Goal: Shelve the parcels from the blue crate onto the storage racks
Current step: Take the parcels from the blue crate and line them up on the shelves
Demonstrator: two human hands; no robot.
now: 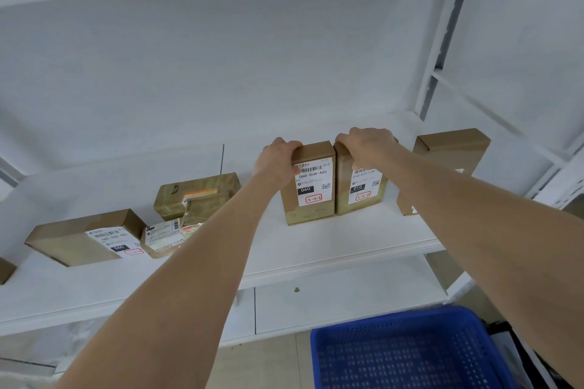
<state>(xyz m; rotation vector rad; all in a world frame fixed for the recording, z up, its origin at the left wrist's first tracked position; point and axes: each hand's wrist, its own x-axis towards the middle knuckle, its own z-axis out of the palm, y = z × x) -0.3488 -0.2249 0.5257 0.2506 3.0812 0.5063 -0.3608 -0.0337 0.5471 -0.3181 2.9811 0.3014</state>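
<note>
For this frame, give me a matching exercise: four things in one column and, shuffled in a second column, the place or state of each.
Things
1. upright parcel marked 060
2. upright parcel marked 010
3. blue crate
4. flat parcel at far left

Places or states
A. below the shelf, at lower right
B. top gripped by the right hand
C. lying flat on the shelf, no hands on it
D. top gripped by the left hand

Pairs: 1-D, 2-B, 3-A, 4-C
</note>
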